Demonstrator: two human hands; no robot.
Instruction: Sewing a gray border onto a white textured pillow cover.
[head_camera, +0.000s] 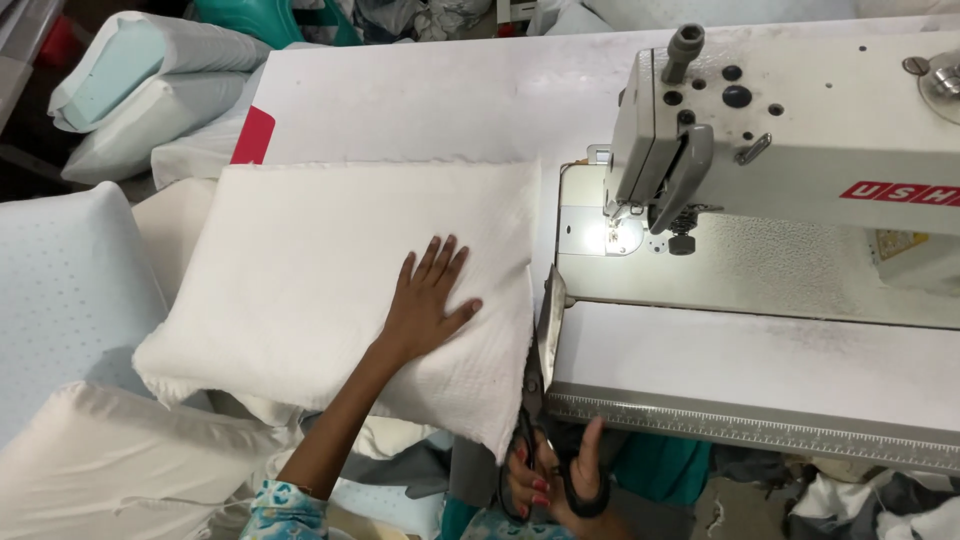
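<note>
White textured pillow cover (330, 270), stuffed, flat under left hand (425, 300), fingers spread on top. Right hand (560, 480) fingers curled through scissors (545, 350) handles, blades up along cover's edge beside sewing machine (790, 130).

White pillow and black-handled scissors at the sewing table.

The white pillow (320, 280) lay flat, roughly rectangular, with a finely quilted, textured cover; its near edge overhung the table front and sagged a little, and its right edge ran just beside the machine bed. The scissors (545, 390) were large, with black loop handles and long grey metal blades; they stood nearly upright in view, handles low toward the person, blades pointing away along the pillow's right edge, touching or just beside the fabric there. Whether the blades were parted could not be told.
</note>
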